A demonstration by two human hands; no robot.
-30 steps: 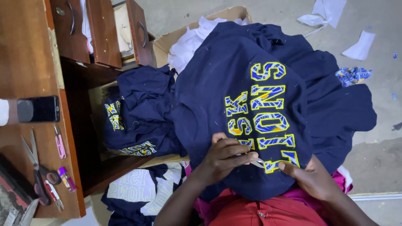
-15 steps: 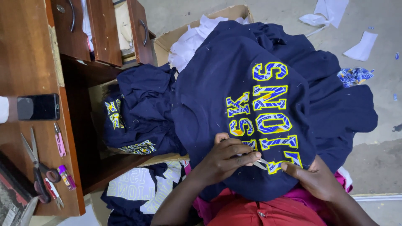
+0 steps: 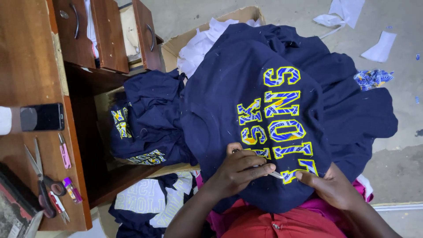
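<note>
Trimming in hand: left hand (image 3: 238, 169) pinches a small metal tool (image 3: 274, 174) at the navy garment (image 3: 229, 110) lettering (appliqué); right hand (image 3: 330, 189) presses cloth flat, grasping nothing. Next: steady, fine cuts.

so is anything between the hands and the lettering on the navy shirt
Nothing visible. The left hand rests directly on the shirt, holding a small tool against the lettering; the right hand presses the cloth beside it.

Left hand (image 3: 240, 169) pinches small metal tool (image 3: 274, 173) on navy shirt (image 3: 246, 88); right hand (image 3: 330, 187) presses fabric beside lettering.
</note>
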